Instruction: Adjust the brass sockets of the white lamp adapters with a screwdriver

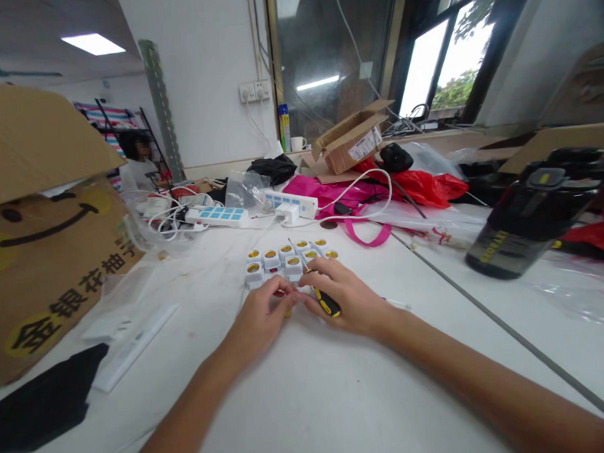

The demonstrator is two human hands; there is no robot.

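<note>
Held one screwdriver [329,304] in the right grip [348,294], fingers wrapped round a chunky black and yellow handle, with a thin rod pointing away. Curled the left grip [260,315] close beside the right one, fingertips touching or almost touching; could not tell there between fingers pinched together and fingers a bit apart. Had one group of white, blocky plastic sockets [270,262] just past both grips, partly hidden by the fingers, on the smooth white tabletop [319,399]. Counted nine shiny gold rings in two rows, plus one little red switch [274,270]. Saw farther out two long white power strips [219,217] with blue patches, and one chunky white plug [288,214] at the right one. Spotted on the left one big brown cardboard box [64,283] with a smiley face, one limp black sheet [47,401] and one hard, flat white strip [134,350]. Found on the right one dark, shiny bottle [527,223], round like a tube. Noticed at the back one soft pink bag [325,191] with a loop handle, one crinkly red plastic bag [425,189], one smaller tipped cardboard box [346,146] with flaps up, and one white mug [297,144].
</note>
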